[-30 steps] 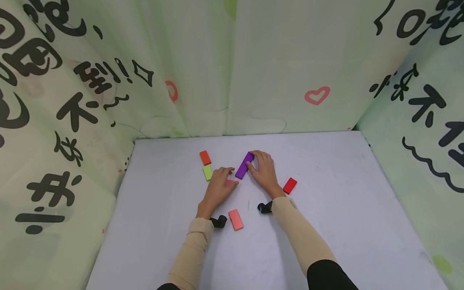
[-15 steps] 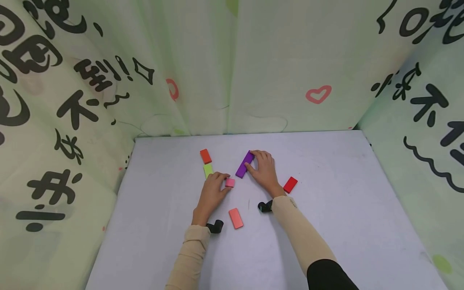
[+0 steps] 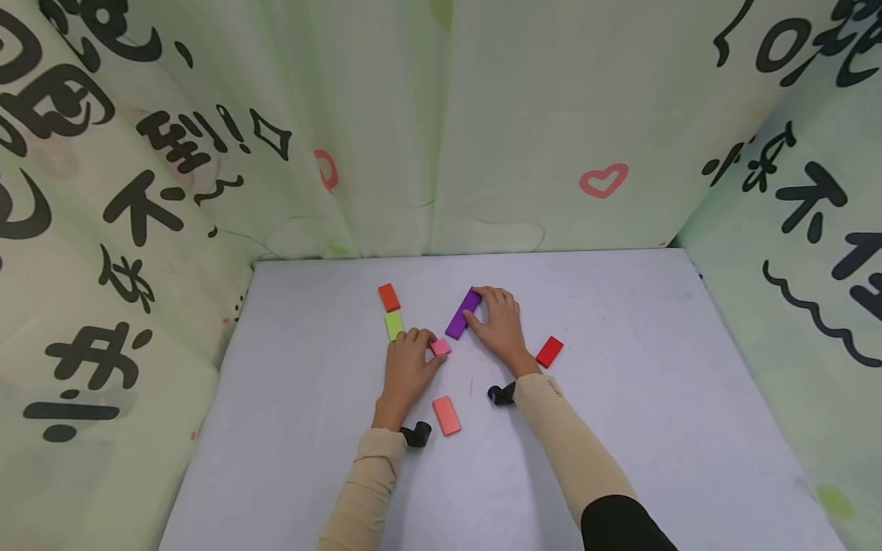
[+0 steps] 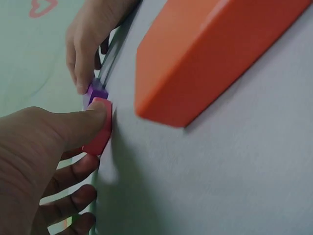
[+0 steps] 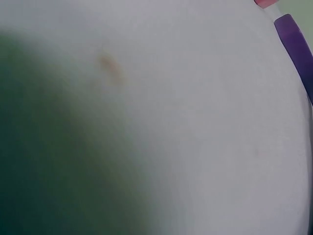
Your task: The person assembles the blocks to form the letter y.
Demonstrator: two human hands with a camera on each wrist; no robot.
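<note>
My left hand (image 3: 408,366) pinches a small pink block (image 3: 441,347) between thumb and fingers; the left wrist view shows the thumb along one side of this pink block (image 4: 101,128). Just beyond it lies a long purple block (image 3: 463,314), slanting up to the right. My right hand (image 3: 501,323) holds the purple block at its upper right side with thumb and fingertips. In the right wrist view the purple block (image 5: 295,49) shows at the right edge, and the right hand is out of sight there.
An orange-red block (image 3: 389,297) and a lime green block (image 3: 394,324) stand end to end at the left. A salmon block (image 3: 447,415) lies nearer the front, between the forearms. A red block (image 3: 549,352) lies by the right wrist. Printed curtains surround the white table (image 3: 654,398).
The left hand has drawn back slightly and turned the pink block, which now sits tilted close to the purple one. The right hand and purple block have stayed nearly still.
</note>
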